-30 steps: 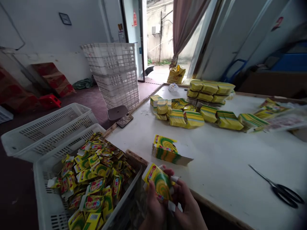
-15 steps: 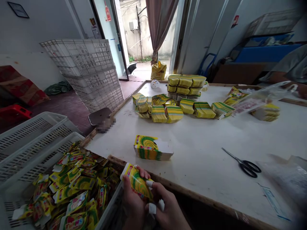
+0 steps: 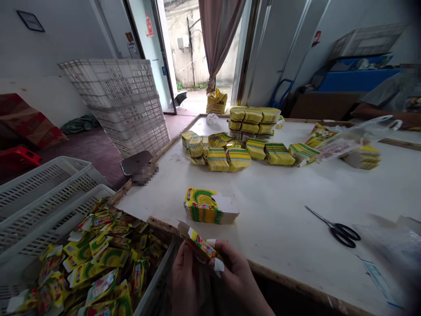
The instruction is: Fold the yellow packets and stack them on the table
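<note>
Just past the table's near edge, both hands hold one small yellow carton [image 3: 204,246] with an open white flap at its upper left. My left hand [image 3: 186,267] grips its left end, fingers closed. My right hand [image 3: 233,265] pinches the right end, with white wraps on some fingertips. Ahead on the table stands a stack of flat yellow-green cartons [image 3: 210,210], its top one showing a green swirl. To the left, a white plastic crate [image 3: 98,191] holds many loose yellow cartons [image 3: 98,259].
Bundled carton stacks [image 3: 230,159] line the middle of the white table [image 3: 276,197]. Black-handled scissors [image 3: 342,232] and clear plastic [image 3: 391,245] lie right. Tall white crates [image 3: 128,105] stand left of the table. Another person's arm [image 3: 378,109] shows at far right.
The carton in my hands has turned from its broad swirl face to a narrow side, and its end flap now stands open. My right hand has shifted slightly up and right.
</note>
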`<state>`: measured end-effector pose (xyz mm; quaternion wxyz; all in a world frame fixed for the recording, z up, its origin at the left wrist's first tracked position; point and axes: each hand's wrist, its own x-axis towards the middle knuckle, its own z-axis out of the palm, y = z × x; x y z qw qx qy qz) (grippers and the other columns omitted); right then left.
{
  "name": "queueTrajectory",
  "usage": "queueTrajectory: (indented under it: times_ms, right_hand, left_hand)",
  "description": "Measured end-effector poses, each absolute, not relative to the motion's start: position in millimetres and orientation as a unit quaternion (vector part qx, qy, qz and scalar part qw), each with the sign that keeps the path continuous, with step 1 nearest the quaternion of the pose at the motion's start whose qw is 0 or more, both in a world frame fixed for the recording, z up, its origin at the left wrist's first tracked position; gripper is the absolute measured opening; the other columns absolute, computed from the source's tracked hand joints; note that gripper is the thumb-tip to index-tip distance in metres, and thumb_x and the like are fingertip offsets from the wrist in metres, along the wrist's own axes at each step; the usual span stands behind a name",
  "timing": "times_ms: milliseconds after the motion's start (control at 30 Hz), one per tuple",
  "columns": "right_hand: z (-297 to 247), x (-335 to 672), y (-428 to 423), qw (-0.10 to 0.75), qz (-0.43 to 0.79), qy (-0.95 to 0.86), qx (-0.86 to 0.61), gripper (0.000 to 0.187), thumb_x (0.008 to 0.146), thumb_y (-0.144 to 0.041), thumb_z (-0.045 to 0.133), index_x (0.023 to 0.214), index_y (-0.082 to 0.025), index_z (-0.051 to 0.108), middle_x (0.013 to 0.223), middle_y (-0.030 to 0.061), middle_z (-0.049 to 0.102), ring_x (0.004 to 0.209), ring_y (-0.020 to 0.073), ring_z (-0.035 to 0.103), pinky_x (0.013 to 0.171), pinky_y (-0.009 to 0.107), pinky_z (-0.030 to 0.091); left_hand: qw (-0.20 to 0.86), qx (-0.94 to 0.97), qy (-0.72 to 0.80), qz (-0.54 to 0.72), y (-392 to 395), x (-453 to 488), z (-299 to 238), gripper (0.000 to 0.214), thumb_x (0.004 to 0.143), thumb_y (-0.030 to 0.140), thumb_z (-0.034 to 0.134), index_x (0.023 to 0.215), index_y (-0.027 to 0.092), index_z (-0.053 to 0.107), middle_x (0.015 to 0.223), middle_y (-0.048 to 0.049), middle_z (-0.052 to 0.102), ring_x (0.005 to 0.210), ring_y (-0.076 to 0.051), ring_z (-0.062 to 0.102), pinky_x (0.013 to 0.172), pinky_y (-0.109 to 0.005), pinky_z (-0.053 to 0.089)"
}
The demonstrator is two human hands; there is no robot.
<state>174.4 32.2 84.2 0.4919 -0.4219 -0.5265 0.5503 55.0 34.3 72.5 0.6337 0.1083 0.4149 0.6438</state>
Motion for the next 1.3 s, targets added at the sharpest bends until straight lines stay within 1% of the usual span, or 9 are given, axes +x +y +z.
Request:
queueTrajectory:
  times_ms: [200, 633, 867, 933, 1000, 1067, 1133, 1233, 1300]
  right_hand:
    - [78, 163, 26, 0.524, 0.531, -0.495, -0.445, 0.022, 0.080, -0.038, 0.067, 0.084, -0.017, 0.070, 0.077, 0.0045, 0.065, 0.073, 0.0198, 0.059, 0.066, 0.027, 0.048]
    - [74, 184, 21, 0.498, 0.436, -0.594, -0.457, 0.016, 0.082, -0.027, 0.061, 0.077, -0.017, 0.072, 0.070, 0.0023, 0.059, 0.065, 0.0167, 0.056, 0.059, 0.024, 0.044]
    - [98, 217, 22, 0.431, 0.294, -0.737, -0.430, 0.025, 0.091, -0.015, 0.048, 0.092, -0.024, 0.072, 0.080, 0.0051, 0.067, 0.075, 0.0192, 0.060, 0.070, 0.029, 0.049]
    - [108, 219, 24, 0.372, 0.220, -0.811, -0.395, 0.025, 0.092, -0.015, 0.050, 0.094, -0.029, 0.072, 0.078, 0.0031, 0.069, 0.078, 0.0200, 0.059, 0.083, 0.036, 0.048]
    - [115, 216, 24, 0.329, 0.179, -0.855, -0.359, 0.023, 0.093, -0.017, 0.053, 0.094, -0.033, 0.071, 0.074, -0.0008, 0.070, 0.080, 0.0185, 0.060, 0.100, 0.041, 0.042]
    - [113, 210, 23, 0.334, 0.163, -0.862, -0.344, 0.025, 0.093, -0.018, 0.054, 0.101, -0.036, 0.069, 0.083, -0.0020, 0.071, 0.092, 0.0182, 0.062, 0.113, 0.044, 0.029]
    - [103, 206, 20, 0.401, 0.170, -0.814, -0.384, 0.033, 0.091, -0.020, 0.058, 0.119, -0.036, 0.062, 0.110, 0.0021, 0.068, 0.115, 0.0226, 0.056, 0.116, 0.048, 0.022]
    - [85, 203, 17, 0.508, 0.268, -0.660, -0.485, 0.060, 0.088, -0.032, 0.062, 0.143, -0.030, 0.039, 0.145, 0.0108, 0.044, 0.137, 0.0310, 0.037, 0.113, 0.051, 0.030]
    - [78, 199, 16, 0.511, 0.412, -0.573, -0.491, 0.058, 0.092, -0.044, 0.054, 0.145, -0.026, 0.037, 0.144, 0.0131, 0.045, 0.134, 0.0312, 0.042, 0.106, 0.048, 0.040]
  left_hand:
    - [0.562, 0.122, 0.475, 0.666, 30, 51, 65, 0.038, 0.057, 0.049, 0.085, 0.071, 0.017, 0.070, 0.068, -0.0013, 0.073, 0.061, -0.018, 0.067, 0.061, -0.026, 0.054]
    - [0.556, 0.111, 0.477, 0.671, 38, 41, 72, 0.037, 0.043, 0.039, 0.092, 0.068, 0.018, 0.073, 0.066, -0.0003, 0.074, 0.060, -0.017, 0.067, 0.056, -0.023, 0.055]
    - [0.605, 0.286, 0.462, 0.582, 42, -11, 99, 0.079, 0.060, 0.073, 0.069, 0.114, 0.016, 0.069, 0.111, -0.0187, 0.071, 0.097, -0.034, 0.067, 0.078, -0.040, 0.055]
    - [0.605, 0.399, 0.463, 0.510, 40, -19, 106, 0.090, 0.045, 0.066, 0.082, 0.119, 0.017, 0.068, 0.118, -0.0202, 0.068, 0.104, -0.040, 0.063, 0.087, -0.046, 0.051]
    - [0.606, 0.490, 0.466, 0.419, 36, -14, 109, 0.097, 0.031, 0.038, 0.095, 0.123, 0.021, 0.065, 0.122, -0.0172, 0.066, 0.112, -0.043, 0.059, 0.098, -0.050, 0.045]
    - [0.597, 0.521, 0.483, 0.372, 32, 0, 107, 0.097, 0.032, 0.016, 0.092, 0.124, 0.024, 0.064, 0.120, -0.0131, 0.067, 0.113, -0.040, 0.059, 0.100, -0.048, 0.043]
    - [0.567, 0.502, 0.523, 0.392, 28, 15, 101, 0.086, 0.040, 0.013, 0.088, 0.122, 0.023, 0.064, 0.113, -0.0120, 0.070, 0.107, -0.038, 0.063, 0.094, -0.043, 0.048]
    - [0.483, 0.478, 0.588, 0.439, 24, 28, 88, 0.081, 0.041, 0.017, 0.088, 0.118, 0.020, 0.063, 0.100, -0.0119, 0.073, 0.093, -0.036, 0.066, 0.081, -0.040, 0.052]
    - [0.444, 0.494, 0.590, 0.459, 21, 33, 81, 0.082, 0.042, 0.019, 0.088, 0.119, 0.020, 0.061, 0.103, -0.0125, 0.072, 0.091, -0.035, 0.066, 0.080, -0.039, 0.051]
